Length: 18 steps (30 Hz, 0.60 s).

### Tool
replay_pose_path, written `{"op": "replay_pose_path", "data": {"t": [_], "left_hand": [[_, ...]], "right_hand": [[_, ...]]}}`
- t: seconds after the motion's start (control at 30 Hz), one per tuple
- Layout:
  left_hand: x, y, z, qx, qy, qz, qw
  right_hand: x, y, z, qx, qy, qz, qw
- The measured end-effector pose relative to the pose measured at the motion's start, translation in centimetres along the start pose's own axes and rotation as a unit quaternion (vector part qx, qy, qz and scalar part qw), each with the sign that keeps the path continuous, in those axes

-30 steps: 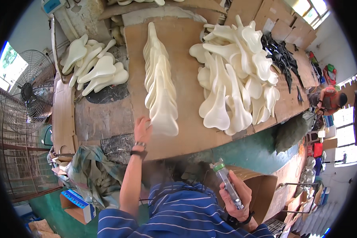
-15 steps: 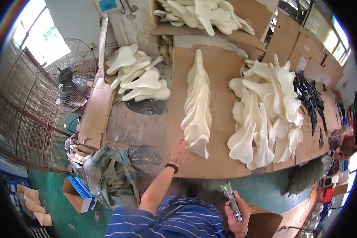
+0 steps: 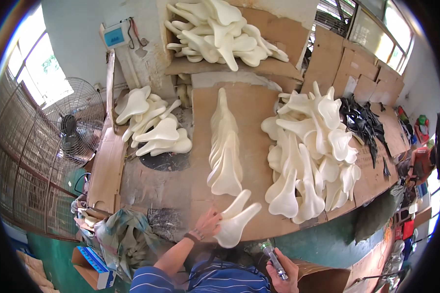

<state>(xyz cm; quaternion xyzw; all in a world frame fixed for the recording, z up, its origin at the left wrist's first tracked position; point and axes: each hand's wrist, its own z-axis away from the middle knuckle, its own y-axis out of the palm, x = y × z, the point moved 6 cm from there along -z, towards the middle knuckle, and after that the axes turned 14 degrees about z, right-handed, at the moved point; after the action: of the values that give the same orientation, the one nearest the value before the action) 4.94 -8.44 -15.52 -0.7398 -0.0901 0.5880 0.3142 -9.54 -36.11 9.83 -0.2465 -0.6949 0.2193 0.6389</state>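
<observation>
Handling looks partway along: the left hand (image 3: 208, 223) pinches two saddle-shaped pieces (image 3: 233, 227) at the near edge of the bench (image 3: 254, 171), the right hand (image 3: 287, 275) wraps a flashlight-like tool (image 3: 274, 261), and a long nested row (image 3: 224, 156) is left beyond

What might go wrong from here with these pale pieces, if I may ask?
The two pieces at the left hand are by the front edge of the table and gripped from one side, so they might slip off. The right hand holds a silver tool, so it may be slow to help. The right-hand pile is heaped near that edge; a bump could topple some.
</observation>
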Motion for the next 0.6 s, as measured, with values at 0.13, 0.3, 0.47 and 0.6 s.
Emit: {"op": "replay_pose_path", "data": {"t": [0.13, 0.3, 0.47, 0.6], "left_hand": [[-2.4, -3.1, -0.1, 0.042, 0.037, 0.031, 0.998], [-3.1, -12.5, -3.2, -0.051, 0.042, -0.027, 0.997], [-1.8, -27.0, -9.6, -0.485, -0.014, -0.030, 0.874], [-2.9, -26.7, -13.8, -0.410, 0.001, -0.072, 0.909]], "right_hand": [[-0.4, -0.3, -0.3, -0.006, 0.011, 0.010, 1.000], [-0.7, 0.0, -0.6, -0.011, 0.022, 0.001, 1.000], [0.5, 0.3, -1.2, -0.007, -0.002, 0.022, 1.000], [1.4, 0.5, -1.4, -0.019, -0.011, 0.021, 1.000]]}}
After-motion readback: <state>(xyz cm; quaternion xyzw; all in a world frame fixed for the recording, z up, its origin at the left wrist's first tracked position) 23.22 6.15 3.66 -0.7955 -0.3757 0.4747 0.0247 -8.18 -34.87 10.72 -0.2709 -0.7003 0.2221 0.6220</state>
